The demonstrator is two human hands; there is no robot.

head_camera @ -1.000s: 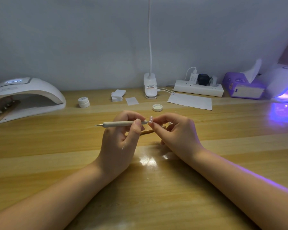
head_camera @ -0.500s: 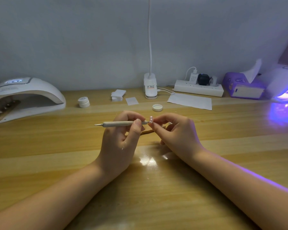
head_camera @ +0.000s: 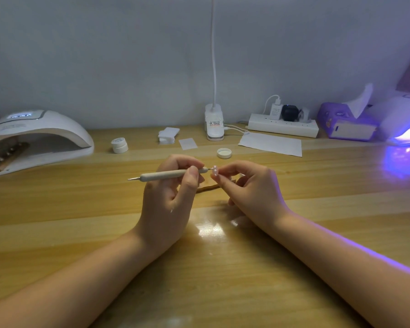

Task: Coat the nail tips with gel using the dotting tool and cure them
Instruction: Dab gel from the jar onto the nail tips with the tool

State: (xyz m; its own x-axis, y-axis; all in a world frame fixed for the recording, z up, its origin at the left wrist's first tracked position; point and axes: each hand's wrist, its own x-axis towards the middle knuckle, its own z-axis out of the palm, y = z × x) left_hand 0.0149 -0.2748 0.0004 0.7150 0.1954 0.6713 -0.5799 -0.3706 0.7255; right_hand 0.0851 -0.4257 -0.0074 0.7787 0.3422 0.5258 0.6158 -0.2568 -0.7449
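Single head-worn view, forward and down, close over the wooden table [head_camera: 57,233].

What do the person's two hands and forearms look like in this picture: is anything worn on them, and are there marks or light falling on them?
Both forearms are bare, with no sleeves, watch, rings or gloves in view. The left hand carries a small whitish fleck near the base of the thumb. The right hand and its forearm catch a violet sheen along the outer edge. The nails look short and unpainted, as far as can be seen.

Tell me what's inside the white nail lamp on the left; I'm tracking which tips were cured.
Inside the white nail lamp, a brown holder strip with several small nail tips shows at the opening. The lamp's hood hides its far end.
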